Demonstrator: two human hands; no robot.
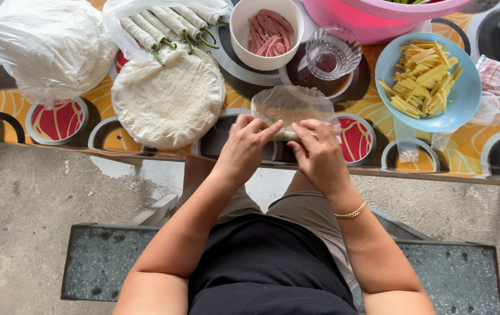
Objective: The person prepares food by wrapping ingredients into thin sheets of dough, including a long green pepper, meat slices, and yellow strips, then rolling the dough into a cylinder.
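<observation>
At the table edge, both hands (pixel 282 149) rolling rice paper (pixel 292 105)

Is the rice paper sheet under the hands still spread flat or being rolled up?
Partly rolled: the near edge of the rice paper sheet is folded under the left hand and right hand; the far half lies flat.

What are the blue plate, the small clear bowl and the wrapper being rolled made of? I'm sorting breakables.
Blue plate: looks like plastic or melamine, smooth and matte, though glazed ceramic is possible. Small clear bowl: likely glass, transparent with a ribbed, glinting rim. Wrapper under the left hand and right hand: thin translucent rice paper, apparently.
</observation>
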